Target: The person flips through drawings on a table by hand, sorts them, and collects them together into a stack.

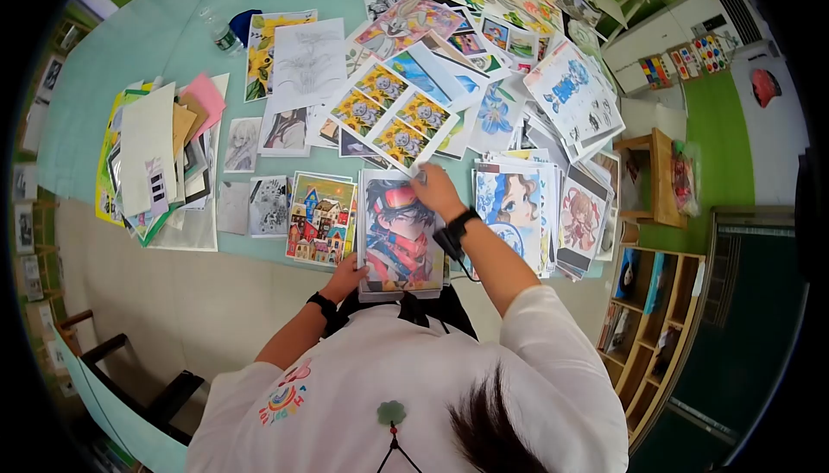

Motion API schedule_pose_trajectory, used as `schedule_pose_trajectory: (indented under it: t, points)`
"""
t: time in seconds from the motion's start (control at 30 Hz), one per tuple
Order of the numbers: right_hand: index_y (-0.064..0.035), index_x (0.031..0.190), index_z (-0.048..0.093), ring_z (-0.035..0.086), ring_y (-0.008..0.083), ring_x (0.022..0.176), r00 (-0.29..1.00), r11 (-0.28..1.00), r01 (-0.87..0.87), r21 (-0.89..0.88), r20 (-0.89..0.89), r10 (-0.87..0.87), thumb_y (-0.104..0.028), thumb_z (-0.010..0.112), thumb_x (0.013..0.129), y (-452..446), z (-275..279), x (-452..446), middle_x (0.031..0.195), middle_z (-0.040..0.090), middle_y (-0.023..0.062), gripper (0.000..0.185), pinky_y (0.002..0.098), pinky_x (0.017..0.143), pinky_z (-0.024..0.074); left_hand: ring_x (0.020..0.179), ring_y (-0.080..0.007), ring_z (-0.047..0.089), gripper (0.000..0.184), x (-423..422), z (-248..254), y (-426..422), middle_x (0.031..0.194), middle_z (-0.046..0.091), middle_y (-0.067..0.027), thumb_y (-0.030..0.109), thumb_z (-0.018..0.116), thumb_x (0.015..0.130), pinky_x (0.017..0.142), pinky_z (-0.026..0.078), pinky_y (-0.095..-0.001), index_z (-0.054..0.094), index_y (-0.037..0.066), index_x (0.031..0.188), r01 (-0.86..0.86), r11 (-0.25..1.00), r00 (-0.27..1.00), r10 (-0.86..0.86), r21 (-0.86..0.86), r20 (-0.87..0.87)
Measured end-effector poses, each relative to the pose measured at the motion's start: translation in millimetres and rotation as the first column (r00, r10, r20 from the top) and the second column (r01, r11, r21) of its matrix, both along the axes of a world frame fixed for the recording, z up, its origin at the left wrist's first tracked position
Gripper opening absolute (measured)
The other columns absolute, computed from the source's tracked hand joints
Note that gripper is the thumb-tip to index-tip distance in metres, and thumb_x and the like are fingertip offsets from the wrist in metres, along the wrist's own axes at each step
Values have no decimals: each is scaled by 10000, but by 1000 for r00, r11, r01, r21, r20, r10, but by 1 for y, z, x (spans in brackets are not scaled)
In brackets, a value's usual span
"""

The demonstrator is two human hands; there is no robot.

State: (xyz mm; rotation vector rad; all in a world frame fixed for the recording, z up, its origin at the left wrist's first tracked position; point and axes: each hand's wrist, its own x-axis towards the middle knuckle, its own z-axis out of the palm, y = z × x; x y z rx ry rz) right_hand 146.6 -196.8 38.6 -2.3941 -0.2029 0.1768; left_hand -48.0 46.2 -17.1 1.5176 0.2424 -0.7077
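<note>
While the left hand (pixel 348 276) steadies the stack of pictures (pixel 401 235) directly before the person, the right hand (pixel 436 192) reaches across its far edge. The left hand appears to grasp the stack's left side near the closest corner, thumb by the top picture. The right hand's fingers are bent at the far edge, just where the sunflower sheet (pixel 395 114) comes down to a corner; whether they pinch that corner or only press on the stack, one cannot tell.

The stack lies at the near side of the bench (pixel 186 28), its near end close to the person's waist. Just left of the stack is a picture of houses (pixel 322 218); just right of it lies a pile with a blue portrait (pixel 509 201). Beyond the stack, loose sheets overlap at many angles.

For good handling, the left hand would do best to keep the stack's side edges even with a light hold, as firm squeezing could bow the paper. The right hand should take one sheet by its margin and lift it clear, since dragging could scuff or crease the neighbours beyond the stack.
</note>
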Motion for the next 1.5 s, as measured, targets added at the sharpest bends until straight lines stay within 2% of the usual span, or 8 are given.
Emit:
schedule_pose_trajectory:
  t: [0.17,0.2,0.4,0.6,0.87,1.07,1.33,1.5]
  points:
    - [52,1047,535,567,423,877,975,979,118,-169,-165,-146,-278,661,746,-57,-3,-115,933,572,275,464,442,790,473,757,-136,598,203,16,-4,-20,864,611,-45,59,588,854,695,472,-270,518,4,1036,-85,993,993,78,-82,-86]
    - [61,1037,535,565,424,894,922,985,117,-125,-355,-154,-298,671,749,-72,-24,-130,958,568,281,480,443,784,475,769,-135,593,218,19,-10,-22,886,613,-41,74,588,861,705,477,-270,520,1,1054,-101,991,989,90,-84,-117]
    - [9,900,634,631,291,721,898,969,241,-43,-368,-240,-153,692,695,-80,-14,-184,738,636,139,267,354,671,502,780,-124,579,245,24,-15,-20,901,607,-39,107,588,872,693,473,-263,524,7,1087,-83,996,996,82,-38,-31]
    - [-34,986,590,615,326,797,944,976,161,-149,-265,-196,-195,697,682,-86,-24,-182,860,637,146,360,392,725,498,813,-138,588,302,18,-7,-25,940,588,-42,85,575,871,684,488,-296,481,40,1155,-80,994,975,64,-69,-214]
    - [-11,988,537,615,351,858,916,980,141,-143,-357,-184,-225,734,659,-94,-42,-179,902,625,198,439,421,753,494,928,-175,580,475,8,4,-39,1038,582,-69,-40,594,807,771,488,-310,411,13,1243,-51,999,996,51,-9,-74]
    - [-36,684,604,614,341,752,960,986,166,-16,-228,-165,-145,692,687,-108,-39,-182,730,627,156,140,402,655,486,891,-143,590,388,0,4,-50,1014,602,-75,18,617,825,751,492,-282,453,-19,1174,-87,990,995,91,107,-33]
    - [17,841,671,632,239,597,938,947,299,114,-218,-270,-118,696,714,-128,-6,-184,670,644,144,187,320,585,490,891,-139,595,298,-1,-11,-49,1019,616,-65,66,554,882,759,497,-285,491,-4,1164,-231,973,970,228,-18,-87]
    - [25,995,635,645,275,660,969,982,139,128,-223,-108,-53,638,676,-121,-19,-182,706,644,169,328,341,634,506,873,-141,601,311,3,-1,-57,1011,615,-67,81,561,878,748,501,-290,490,-10,1167,-212,977,966,210,0,-152]
